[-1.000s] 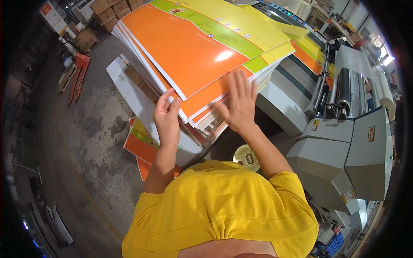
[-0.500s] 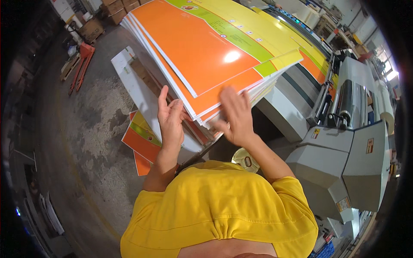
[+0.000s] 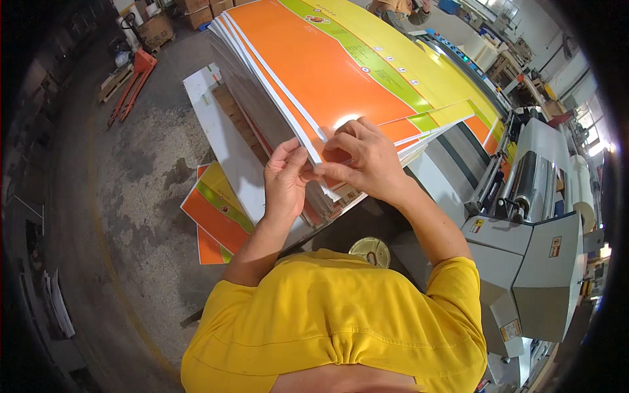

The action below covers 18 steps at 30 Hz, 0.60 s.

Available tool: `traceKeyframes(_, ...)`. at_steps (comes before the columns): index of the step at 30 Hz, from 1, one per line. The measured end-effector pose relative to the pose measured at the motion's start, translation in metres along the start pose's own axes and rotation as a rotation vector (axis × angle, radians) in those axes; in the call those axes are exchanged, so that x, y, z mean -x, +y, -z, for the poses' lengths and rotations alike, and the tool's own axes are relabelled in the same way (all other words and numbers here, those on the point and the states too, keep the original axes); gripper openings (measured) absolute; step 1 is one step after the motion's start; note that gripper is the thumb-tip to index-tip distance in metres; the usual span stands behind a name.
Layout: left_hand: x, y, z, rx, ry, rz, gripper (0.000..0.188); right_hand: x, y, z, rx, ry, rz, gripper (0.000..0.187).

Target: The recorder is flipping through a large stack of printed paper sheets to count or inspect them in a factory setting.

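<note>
A tall stack of large, glossy printed sheets (image 3: pixel 314 72) in orange, green and yellow lies before me, its near corner toward my body. At that corner my left hand (image 3: pixel 286 175) is closed, thumb and fingers pinching the sheets' white edges. From the right, my right hand (image 3: pixel 370 157) reaches over the same corner, fingers bent and thumb against the edge, gripping the top sheets. Both sets of fingertips almost meet there. How many sheets each hand holds is hidden.
On the right stands a grey machine (image 3: pixel 550 275) with rollers and film. Loose printed sheets (image 3: pixel 219 206) lie low on the left, beside a white board (image 3: pixel 226 141). Further off are an orange pallet jack (image 3: pixel 134 85) and cartons (image 3: pixel 196 16). Another person (image 3: pixel 396 10) is beyond the stack.
Both hands have moved to the stack's near corner and closed there; before, my left hand was raised open beside it and my right was blurred. Another person has come into view at the top.
</note>
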<state>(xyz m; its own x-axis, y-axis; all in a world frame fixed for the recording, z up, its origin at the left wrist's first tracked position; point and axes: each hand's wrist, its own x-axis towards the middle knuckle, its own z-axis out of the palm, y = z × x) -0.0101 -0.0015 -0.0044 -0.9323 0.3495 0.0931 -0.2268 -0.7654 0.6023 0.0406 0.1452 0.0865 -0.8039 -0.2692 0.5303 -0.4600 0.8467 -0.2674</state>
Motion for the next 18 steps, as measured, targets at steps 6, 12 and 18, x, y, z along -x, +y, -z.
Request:
traceKeyframes(6,0.003,-0.002,0.005,-0.062,-0.032,-0.049,0.022,-0.017,-0.01,-0.003,0.105,-0.144,-0.172,0.03)
traceKeyframes(12,0.007,-0.005,0.001,-0.104,0.029,-0.007,0.023,-0.024,0.008,0.002,-0.111,-0.301,-0.295,0.018)
traceKeyframes(18,0.003,0.0,0.001,-0.191,0.057,0.032,0.017,-0.049,0.015,0.032,-0.05,0.271,-0.168,0.015)
